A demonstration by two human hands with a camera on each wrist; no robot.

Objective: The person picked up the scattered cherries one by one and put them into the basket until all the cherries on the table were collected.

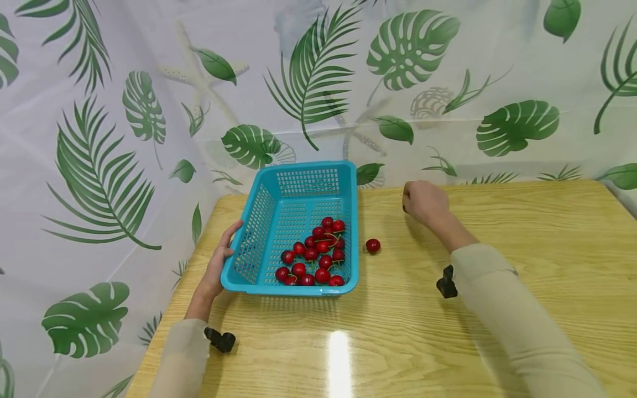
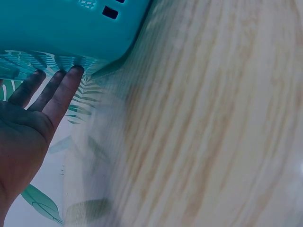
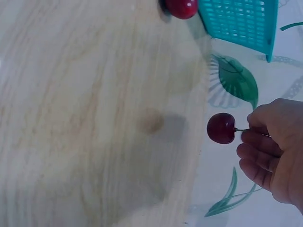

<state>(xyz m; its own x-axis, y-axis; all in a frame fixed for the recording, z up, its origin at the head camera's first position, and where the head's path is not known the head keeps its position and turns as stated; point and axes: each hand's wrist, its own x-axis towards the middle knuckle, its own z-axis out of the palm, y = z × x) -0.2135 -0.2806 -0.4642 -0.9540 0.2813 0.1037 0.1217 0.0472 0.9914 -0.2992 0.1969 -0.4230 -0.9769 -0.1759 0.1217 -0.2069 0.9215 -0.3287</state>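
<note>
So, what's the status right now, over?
Left hand steadies the blue basket. Right hand pinches a cherry by its stem, clear of the table. One loose cherry lies beside the basket. Nothing in between.

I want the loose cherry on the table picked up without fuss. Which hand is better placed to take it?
Probably the left hand: it only rests straight-fingered on the basket. The right hand already pinches a cherry by its stem, though it is on the loose cherry's side.
</note>
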